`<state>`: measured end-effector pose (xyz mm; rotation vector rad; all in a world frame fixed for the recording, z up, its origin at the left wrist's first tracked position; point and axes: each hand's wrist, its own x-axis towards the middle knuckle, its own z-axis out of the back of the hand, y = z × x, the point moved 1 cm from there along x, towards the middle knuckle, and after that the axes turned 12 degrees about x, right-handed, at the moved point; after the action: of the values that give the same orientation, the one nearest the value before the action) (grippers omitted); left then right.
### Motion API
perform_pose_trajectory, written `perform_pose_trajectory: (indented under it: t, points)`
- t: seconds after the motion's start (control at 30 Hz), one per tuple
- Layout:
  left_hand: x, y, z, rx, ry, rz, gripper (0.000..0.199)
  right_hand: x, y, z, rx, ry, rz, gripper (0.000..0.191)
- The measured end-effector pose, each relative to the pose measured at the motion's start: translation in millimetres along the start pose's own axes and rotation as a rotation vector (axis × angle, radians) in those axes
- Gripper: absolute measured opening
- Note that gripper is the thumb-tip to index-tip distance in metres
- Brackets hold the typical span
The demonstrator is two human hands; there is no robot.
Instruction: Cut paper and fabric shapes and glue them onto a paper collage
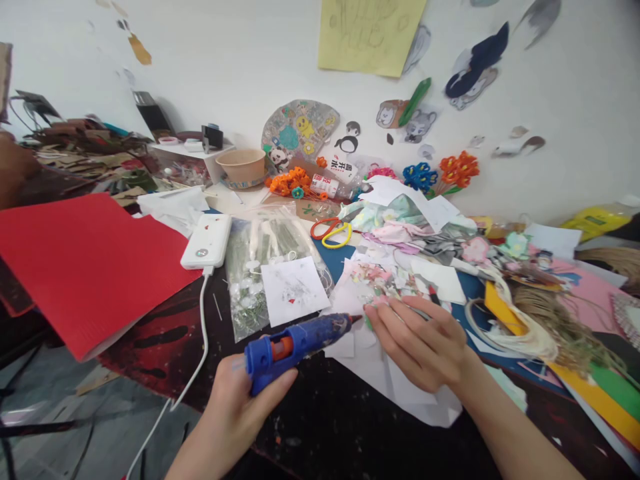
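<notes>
My left hand (250,393) is wrapped round the handle of a blue hot glue gun (300,343). The gun's nozzle points right, close to the fingertips of my right hand (420,340). Those fingers are pinched together, with a bit of green showing beneath them; what they hold is mostly hidden. Under and beyond the right hand lie white paper sheets (410,393) and a heap of small coloured scraps (380,277). A white square card with dark smudges (295,290) rests left of the nozzle, on a clear plastic bag (245,307).
A white power bank (207,240) with a cable sits beside red sheet material (100,260). Scissors with red and yellow handles (333,232) lie behind the card. Cord coils (547,313) and fabric pieces (400,230) crowd the right. Another person's hand (15,167) shows at far left.
</notes>
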<state>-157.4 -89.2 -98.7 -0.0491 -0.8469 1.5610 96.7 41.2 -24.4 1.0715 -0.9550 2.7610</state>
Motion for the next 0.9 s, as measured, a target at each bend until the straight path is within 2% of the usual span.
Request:
perform_pose_trajectory:
  t: [0.13,0.3,0.4,0.53,0.7,0.9]
  points:
    - [-1.0,2.6,-0.7,0.001,-0.006,0.036,0.032,1.5,0.8,0.2,0.006,0.012,-0.012,0.009]
    - [2.8,4.9,-0.3,0.014,-0.012,-0.011,0.03,0.8,1.4,-1.0,-0.001,0.006,-0.01,0.007]
    - [12.5,-3.2,3.3,0.024,-0.025,-0.023,0.025,-0.3,1.4,-1.9,-0.002,-0.002,-0.001,0.004]
    - [24.5,-17.5,7.0,-0.003,0.014,-0.113,0.02,-1.0,1.7,-1.9,-0.005,0.009,-0.006,0.005]
    - [20.1,-15.3,5.3,0.032,-0.086,-0.071,0.016,-1.4,1.8,-2.0,-0.002,-0.006,0.003,0.004]
    - [11.0,-6.8,0.6,0.029,-0.044,-0.008,0.019,-1.4,2.4,-1.7,0.011,0.004,-0.008,0.004]
